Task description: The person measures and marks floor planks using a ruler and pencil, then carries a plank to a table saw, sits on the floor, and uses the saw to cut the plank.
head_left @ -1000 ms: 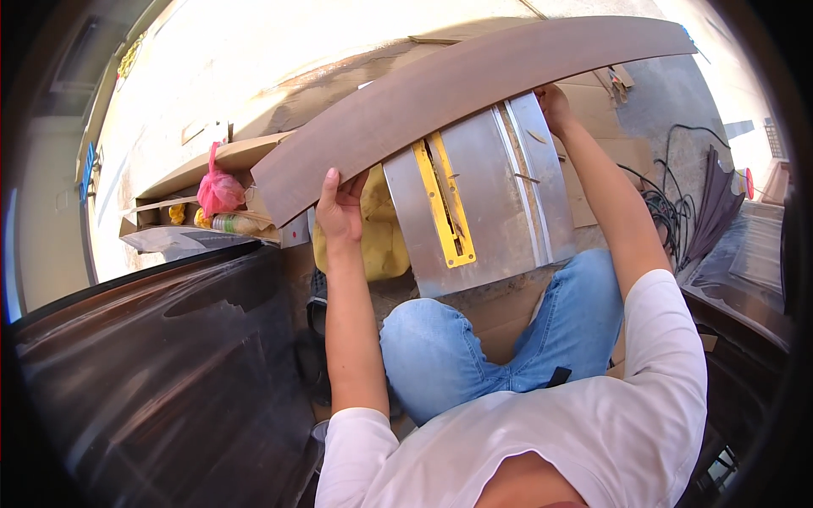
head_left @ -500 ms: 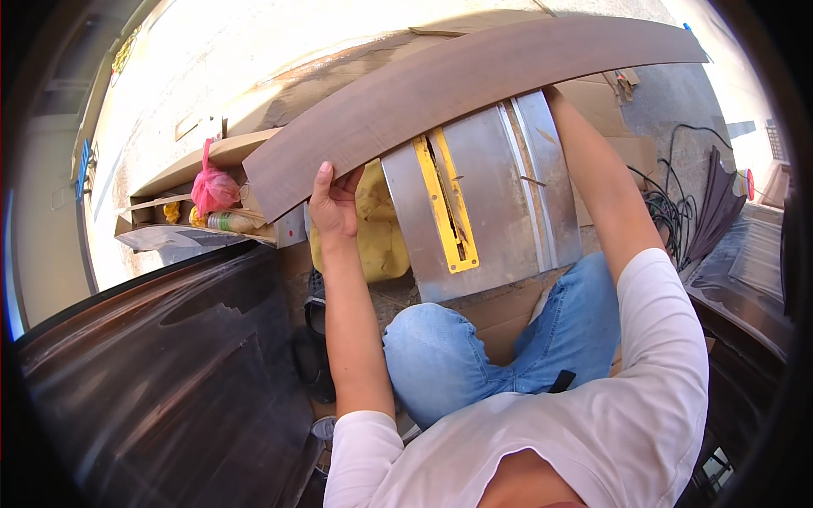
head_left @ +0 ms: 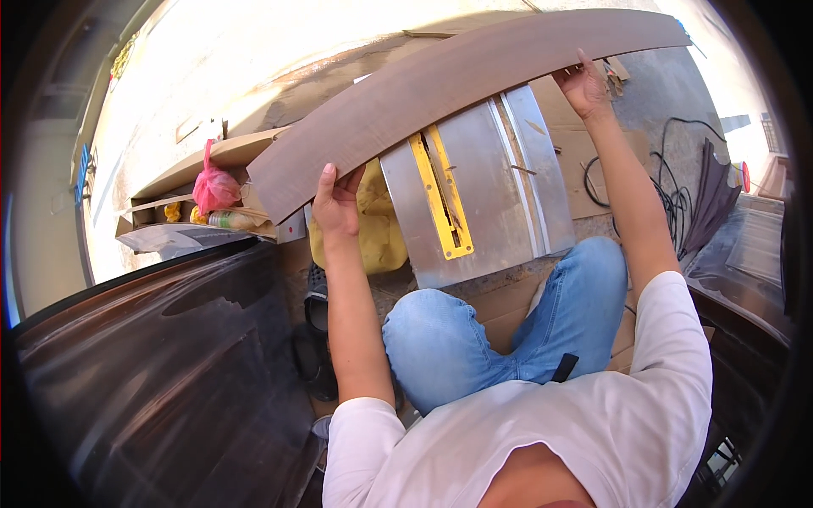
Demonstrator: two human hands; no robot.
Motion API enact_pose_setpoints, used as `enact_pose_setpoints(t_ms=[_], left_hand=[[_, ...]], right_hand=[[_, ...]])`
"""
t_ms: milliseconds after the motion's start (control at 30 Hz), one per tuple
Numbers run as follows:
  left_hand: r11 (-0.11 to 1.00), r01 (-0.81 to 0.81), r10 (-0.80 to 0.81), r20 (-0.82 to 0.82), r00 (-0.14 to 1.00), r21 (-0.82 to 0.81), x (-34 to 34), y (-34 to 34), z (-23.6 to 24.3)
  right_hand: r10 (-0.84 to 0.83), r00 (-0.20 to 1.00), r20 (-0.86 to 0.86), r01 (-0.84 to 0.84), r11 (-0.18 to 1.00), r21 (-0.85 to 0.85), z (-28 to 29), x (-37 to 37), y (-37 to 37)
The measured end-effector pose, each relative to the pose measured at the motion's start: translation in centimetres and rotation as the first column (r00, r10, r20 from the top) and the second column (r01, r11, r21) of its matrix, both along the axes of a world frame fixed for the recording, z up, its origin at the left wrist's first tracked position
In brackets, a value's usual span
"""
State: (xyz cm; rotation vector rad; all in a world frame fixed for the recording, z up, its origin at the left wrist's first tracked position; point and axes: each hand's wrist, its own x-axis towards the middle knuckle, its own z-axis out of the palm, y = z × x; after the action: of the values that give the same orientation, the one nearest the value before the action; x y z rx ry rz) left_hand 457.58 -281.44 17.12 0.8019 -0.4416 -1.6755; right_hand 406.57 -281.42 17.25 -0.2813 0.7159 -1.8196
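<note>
A long brown board [head_left: 457, 80] spans the upper view, curved by the lens, over the far part of a metal saw table [head_left: 466, 195] with a yellow slotted insert [head_left: 445, 216]. My left hand [head_left: 339, 199] grips the board's near edge toward its left end, thumb pointing up and fingers curled underneath. My right hand [head_left: 584, 89] holds the same edge farther right, beyond the saw table, with its fingertips partly behind the board. The yellow saw body [head_left: 373, 237] shows beside my left hand.
A cardboard box [head_left: 161, 186] holds a pink bag [head_left: 216, 186] and a bottle at left. A dark glossy panel [head_left: 169, 356] fills the lower left. Black cables [head_left: 665, 199] and folded dark fabric [head_left: 703, 199] lie at right. My jeans-clad legs are below the saw table.
My right hand has moved up and right along the board and now shows at its edge; half a second ago it was hidden beneath. The board's right part has shifted slightly up and left.
</note>
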Motion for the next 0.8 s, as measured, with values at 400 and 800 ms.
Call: enact_pose_setpoints(t_ms=[400,800], left_hand=[[0.999,-0.038,0.039,-0.038,0.999,0.009,0.2,3.6,-0.5],[0.998,-0.056,0.056,-0.046,0.997,-0.007,0.6,5.2,-0.7]], right_hand=[[-0.082,0.979,-0.186,0.104,0.989,0.109,-1.6,-0.5,-3.3],[-0.071,0.979,-0.189,0.093,0.99,0.11,-1.5,0.3,-2.3]])
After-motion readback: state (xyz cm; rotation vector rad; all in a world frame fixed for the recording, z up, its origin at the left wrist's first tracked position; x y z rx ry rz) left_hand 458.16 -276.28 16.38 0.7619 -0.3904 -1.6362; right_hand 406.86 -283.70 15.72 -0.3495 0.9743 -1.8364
